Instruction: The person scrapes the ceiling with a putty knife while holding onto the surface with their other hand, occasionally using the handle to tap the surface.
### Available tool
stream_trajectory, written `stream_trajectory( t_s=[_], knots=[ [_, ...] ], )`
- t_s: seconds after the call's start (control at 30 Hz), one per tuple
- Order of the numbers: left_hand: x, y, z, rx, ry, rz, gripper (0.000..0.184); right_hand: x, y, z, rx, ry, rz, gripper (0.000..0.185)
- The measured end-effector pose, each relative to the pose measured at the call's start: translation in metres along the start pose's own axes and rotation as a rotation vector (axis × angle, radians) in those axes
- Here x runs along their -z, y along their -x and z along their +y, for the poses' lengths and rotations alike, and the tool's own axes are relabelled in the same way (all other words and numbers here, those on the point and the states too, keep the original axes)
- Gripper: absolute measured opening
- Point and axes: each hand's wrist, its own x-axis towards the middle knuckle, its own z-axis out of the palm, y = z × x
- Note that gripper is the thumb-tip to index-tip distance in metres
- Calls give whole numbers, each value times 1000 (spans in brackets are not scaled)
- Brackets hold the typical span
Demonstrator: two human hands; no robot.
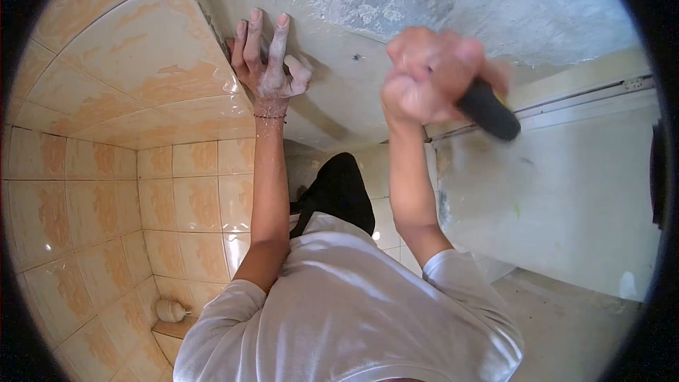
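Note:
My left hand [267,64], coated in pale dust, rests against the grey-white wall [332,71] beside the edge of the tiles. Its fingers are spread and hold nothing. To the right, my right hand [435,74] is closed around a tool with a black handle [493,112], whose end sticks out below the fist. A trace of yellow shows near the handle. The tool's working end is hidden, and motion blurs the hand. Just above the right hand lies a rough, bare grey patch [467,0] of wall where the surface coat is gone.
Cream and orange tiles [141,42] cover the wall at the left. A pale door or panel [552,191] with a frame edge stands at the right. A round whitish fitting [172,310] sits low at the left. Grey floor [559,318] shows at lower right.

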Motion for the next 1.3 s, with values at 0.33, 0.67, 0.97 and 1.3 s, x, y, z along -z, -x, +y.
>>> stream_trajectory(
  t_s=[0.33,0.67,0.97,1.3],
  knots=[
    [2,-2,3,36,44,16,58,5,-11,8,280,89,-92,18],
    [-1,0,1,42,37,18,58,-10,-10,-4,183,146,-104,16],
    [-1,0,0,15,12,3,77,-15,-5,6,117,32,141,19],
    [0,-1,1,10,3,5,61,-20,-9,-6,182,97,110,19]
  ],
)
